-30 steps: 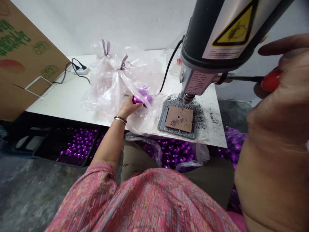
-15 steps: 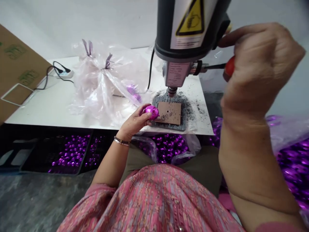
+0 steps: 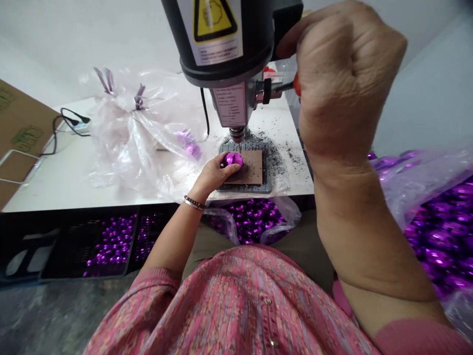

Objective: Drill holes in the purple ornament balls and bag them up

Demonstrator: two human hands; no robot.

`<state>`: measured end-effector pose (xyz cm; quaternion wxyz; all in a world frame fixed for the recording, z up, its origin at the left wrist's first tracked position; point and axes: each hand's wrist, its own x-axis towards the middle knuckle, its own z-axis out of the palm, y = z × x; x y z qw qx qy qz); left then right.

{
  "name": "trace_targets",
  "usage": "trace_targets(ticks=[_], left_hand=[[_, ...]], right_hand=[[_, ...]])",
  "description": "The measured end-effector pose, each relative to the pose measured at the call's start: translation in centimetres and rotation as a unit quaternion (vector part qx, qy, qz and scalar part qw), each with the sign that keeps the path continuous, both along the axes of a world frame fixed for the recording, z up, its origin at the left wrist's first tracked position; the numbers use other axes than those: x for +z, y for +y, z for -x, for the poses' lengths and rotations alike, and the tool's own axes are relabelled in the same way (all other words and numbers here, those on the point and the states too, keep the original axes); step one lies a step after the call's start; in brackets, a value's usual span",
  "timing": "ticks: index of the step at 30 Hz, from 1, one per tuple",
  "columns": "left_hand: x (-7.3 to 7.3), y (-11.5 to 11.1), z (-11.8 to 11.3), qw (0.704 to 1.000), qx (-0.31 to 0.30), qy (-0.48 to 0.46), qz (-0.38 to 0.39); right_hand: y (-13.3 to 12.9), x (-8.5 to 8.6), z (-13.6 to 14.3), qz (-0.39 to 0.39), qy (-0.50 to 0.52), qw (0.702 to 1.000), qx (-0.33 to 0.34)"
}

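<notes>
My left hand [image 3: 218, 172] grips a shiny magenta faceted ball [image 3: 234, 159] between thumb and fingers. The ball is over the brown board [image 3: 254, 167], right below the bit of the bench drill press [image 3: 229, 106]; whether the bit touches it I cannot tell. Under the board lies the drill's grey ribbed base [image 3: 266, 186]. My right hand [image 3: 343, 74] is closed around the red-knobbed feed lever [image 3: 284, 87] on the drill's right side; its fingers are mostly hidden behind the back of the hand.
Dark shavings [image 3: 275, 160] litter the base and white table [image 3: 55, 185]. Clear plastic bags [image 3: 140, 143] tied at the top stand left of the drill. Purple balls fill an open bag [image 3: 254, 222] at my lap, a black crate [image 3: 111, 241] and a bag [image 3: 443, 231] at right.
My left hand has brought the ball from the board's left edge to beneath the drill bit. My right hand stays on the lever. The view has shifted, so the drill appears further left.
</notes>
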<state>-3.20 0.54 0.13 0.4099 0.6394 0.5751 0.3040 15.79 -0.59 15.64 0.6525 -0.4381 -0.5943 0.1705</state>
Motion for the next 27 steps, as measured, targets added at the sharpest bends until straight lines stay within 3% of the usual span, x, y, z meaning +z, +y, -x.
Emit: trace_targets(ticks=[6,11,19,27], left_hand=[[0.9,0.5,-0.9,0.995,0.009,0.098,-0.001],[0.8,1.6,-1.9,0.989,-0.034,0.141,-0.026],[-1.2,2.4,-2.5,0.996,-0.038,0.062,-0.051],[-1.5,2.0,-2.8,0.996,-0.024,0.043,-0.072]], right_hand=[[-0.1,0.0,-0.2,0.008,-0.012,1.0,0.0],[-0.1,0.0,-0.3,0.005,-0.029,1.0,0.003],[-0.4,-0.2,-0.1,0.0,-0.015,1.0,-0.007],[-0.8,-1.7,-0.1,-0.033,-0.028,0.998,-0.034]])
